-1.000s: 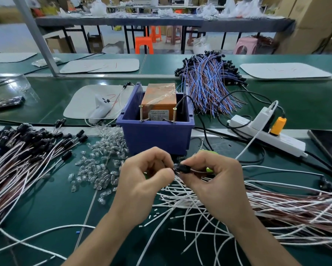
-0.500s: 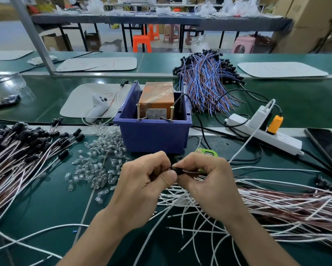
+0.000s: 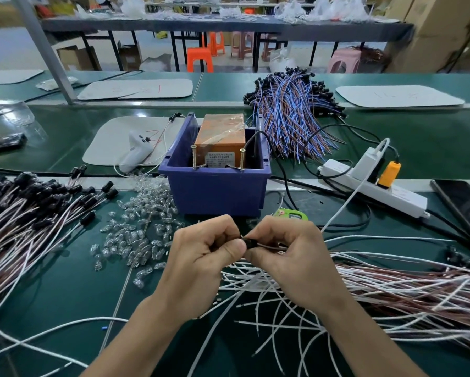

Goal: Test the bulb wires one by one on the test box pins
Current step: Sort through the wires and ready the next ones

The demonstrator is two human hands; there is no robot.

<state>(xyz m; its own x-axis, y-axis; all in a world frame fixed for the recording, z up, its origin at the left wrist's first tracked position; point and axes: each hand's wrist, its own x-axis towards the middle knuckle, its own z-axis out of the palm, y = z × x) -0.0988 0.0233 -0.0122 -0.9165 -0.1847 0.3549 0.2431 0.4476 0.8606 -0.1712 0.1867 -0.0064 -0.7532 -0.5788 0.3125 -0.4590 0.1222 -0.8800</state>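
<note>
Two grips on one bulb wire — left hand and right hand both pinch its black socket, just in front of the test box, clear of its pins. Box label unreadable. Loose bulbs left, power strip right — on the surface.

The scene was evenly lit from overhead; shadows were soft, edges were bowed by wide-angle distortion, the background was slightly blurred.

green bench | test box | loose bulbs | wire bundles | power strip
</note>
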